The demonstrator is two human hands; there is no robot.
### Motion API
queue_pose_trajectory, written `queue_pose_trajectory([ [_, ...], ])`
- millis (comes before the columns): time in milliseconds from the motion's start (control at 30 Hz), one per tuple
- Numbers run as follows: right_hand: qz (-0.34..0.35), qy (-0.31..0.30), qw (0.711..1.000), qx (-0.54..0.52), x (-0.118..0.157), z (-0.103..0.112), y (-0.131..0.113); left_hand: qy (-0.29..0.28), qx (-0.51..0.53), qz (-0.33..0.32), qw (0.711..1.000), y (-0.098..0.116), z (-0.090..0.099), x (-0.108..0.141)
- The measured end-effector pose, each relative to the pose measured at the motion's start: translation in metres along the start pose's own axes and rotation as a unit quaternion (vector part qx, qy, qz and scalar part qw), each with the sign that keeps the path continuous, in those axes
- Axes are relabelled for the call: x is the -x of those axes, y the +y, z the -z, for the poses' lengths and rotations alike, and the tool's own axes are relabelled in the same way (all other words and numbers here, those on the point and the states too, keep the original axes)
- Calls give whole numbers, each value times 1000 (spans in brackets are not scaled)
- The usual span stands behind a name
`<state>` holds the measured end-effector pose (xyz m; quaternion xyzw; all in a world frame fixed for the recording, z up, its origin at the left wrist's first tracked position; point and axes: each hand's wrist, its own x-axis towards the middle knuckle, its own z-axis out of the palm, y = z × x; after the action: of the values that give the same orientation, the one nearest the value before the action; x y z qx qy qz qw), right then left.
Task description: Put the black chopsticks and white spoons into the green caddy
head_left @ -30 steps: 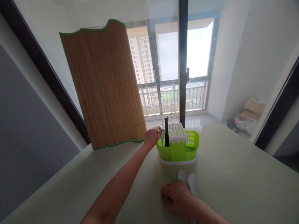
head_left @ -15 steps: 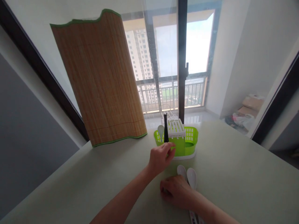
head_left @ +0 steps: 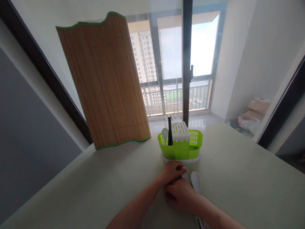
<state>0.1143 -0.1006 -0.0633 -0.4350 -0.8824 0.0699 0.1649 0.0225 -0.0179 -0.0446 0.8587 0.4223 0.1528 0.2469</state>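
Note:
Two white spoons [head_left: 196, 181] lie side by side on the table, bowls pointing away from me, with their handles running under my right wrist. My left hand [head_left: 172, 171] is closed at the left spoon's bowl [head_left: 186, 175], its fingertips on the rim. Just below it, my right hand [head_left: 179, 193] rests on the table with curled fingers, and whatever they hold is hidden. Beyond both hands stands a green utensil basket [head_left: 182, 151] with a white slotted top [head_left: 180, 130]. A black handle [head_left: 170, 130] and a pale spoon [head_left: 164, 135] stand upright in its left compartment.
A bamboo mat [head_left: 105, 86] with green edging leans upright at the table's far left. Behind the pale table [head_left: 71, 187] is a glass window with a dark frame [head_left: 187, 63]. Boxes and bags [head_left: 252, 116] lie beyond the glass at right.
My left hand has come down and towards me from the front of the green basket to the left spoon's bowl. My right hand has stayed nearly in place.

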Motion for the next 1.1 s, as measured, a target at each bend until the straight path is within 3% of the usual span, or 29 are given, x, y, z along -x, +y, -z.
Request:
queue_pose_trajectory([
  [367, 32, -19, 999, 31, 0, 7, -5, 168, -66, 5, 984, 17, 45, 21],
  [600, 22, -29, 999, -29, 0, 2, -4, 316, -119, -55, 939, 28, 87, 40],
  [733, 13, -33, 999, -40, 0, 1, -3, 321, -212, -120, 915, 30, 84, 47],
  [933, 4, -34, 998, -49, -1, -4, 0, 339, -280, -157, 885, 30, 75, 49],
  [1100, 10, -32, 998, -56, 0, -6, 1, 418, -288, -166, 846, 31, 107, 48],
])
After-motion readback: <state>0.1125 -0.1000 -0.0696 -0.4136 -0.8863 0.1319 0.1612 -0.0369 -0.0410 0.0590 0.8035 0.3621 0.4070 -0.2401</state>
